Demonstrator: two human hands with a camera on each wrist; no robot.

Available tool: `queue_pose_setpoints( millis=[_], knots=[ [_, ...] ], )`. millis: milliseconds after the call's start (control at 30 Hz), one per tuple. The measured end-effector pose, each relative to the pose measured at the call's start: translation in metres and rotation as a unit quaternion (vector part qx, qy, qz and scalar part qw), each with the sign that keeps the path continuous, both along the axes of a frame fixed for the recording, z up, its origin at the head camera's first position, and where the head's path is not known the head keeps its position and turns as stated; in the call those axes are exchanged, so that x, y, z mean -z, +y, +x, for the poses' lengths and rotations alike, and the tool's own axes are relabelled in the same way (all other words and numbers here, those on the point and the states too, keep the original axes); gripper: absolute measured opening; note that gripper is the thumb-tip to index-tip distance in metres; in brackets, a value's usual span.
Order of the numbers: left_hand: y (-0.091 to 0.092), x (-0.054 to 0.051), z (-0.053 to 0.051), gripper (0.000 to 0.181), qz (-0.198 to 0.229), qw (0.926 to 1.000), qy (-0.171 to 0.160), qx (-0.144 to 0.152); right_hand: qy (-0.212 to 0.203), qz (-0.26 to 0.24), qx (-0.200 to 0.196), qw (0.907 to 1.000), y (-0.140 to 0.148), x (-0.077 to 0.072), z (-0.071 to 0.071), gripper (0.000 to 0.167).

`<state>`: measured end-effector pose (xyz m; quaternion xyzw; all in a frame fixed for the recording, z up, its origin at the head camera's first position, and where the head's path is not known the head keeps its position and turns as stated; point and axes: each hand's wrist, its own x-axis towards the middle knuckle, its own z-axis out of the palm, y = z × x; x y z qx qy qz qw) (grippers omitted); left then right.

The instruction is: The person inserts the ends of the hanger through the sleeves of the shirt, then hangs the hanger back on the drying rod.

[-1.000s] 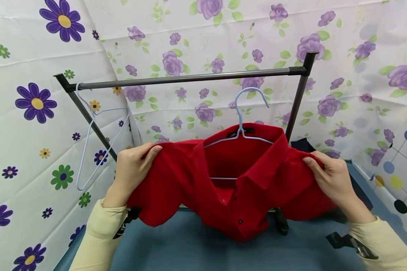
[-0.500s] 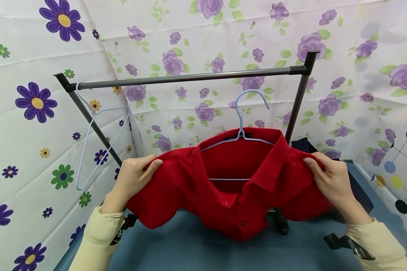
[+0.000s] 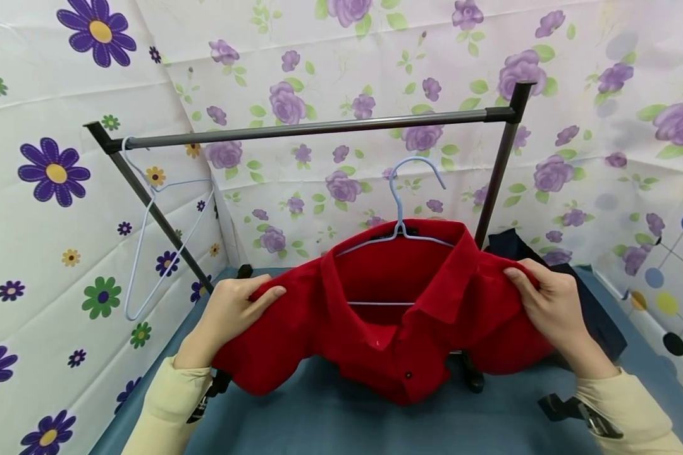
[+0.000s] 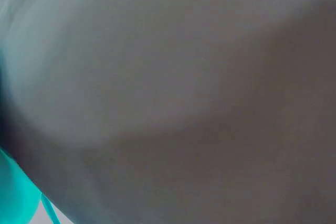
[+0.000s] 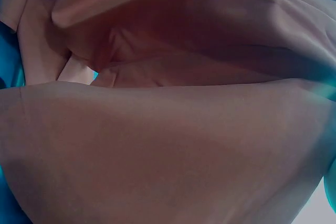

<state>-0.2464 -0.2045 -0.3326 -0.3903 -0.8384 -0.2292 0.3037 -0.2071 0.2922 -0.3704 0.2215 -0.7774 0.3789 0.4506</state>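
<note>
L hand (image 3: 236, 309) & R hand (image 3: 549, 306) pinch 1 side each of red collared shirt (image 3: 370, 360), held btwn them, long axis L–R; blue wire hanger (image 3: 399, 212) inside, hook up, nearer R hand.

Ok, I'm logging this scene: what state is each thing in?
red shirt: neck open, held spread
shirt hanger: inside the red shirt, hook free
rack: standing
other hanger: bare, hung on the rack
dark cloth: lying partly hidden
left grip: pinching red shirt
right grip: pinching red shirt
</note>
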Motion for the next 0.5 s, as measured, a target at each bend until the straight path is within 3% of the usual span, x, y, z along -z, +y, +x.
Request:
queue_pose_setpoints(
  millis=[167,333,500],
  knots=[
    [0.001,0.0,0.0,0.026,-0.005,0.9999,0.012,0.009,0.002,0.0,-0.009,1.0,-0.001,0.001,0.0,0.023],
    [0.008,-0.005,0.006,0.041,-0.011,0.9989,0.025,0.039,-0.003,0.014,-0.03,0.9994,-0.002,0.0,0.001,0.016],
    [0.019,-0.009,0.011,0.047,-0.031,0.9969,0.051,0.051,0.007,0.024,-0.043,0.9988,-0.005,-0.001,0.002,0.02]
  ],
)
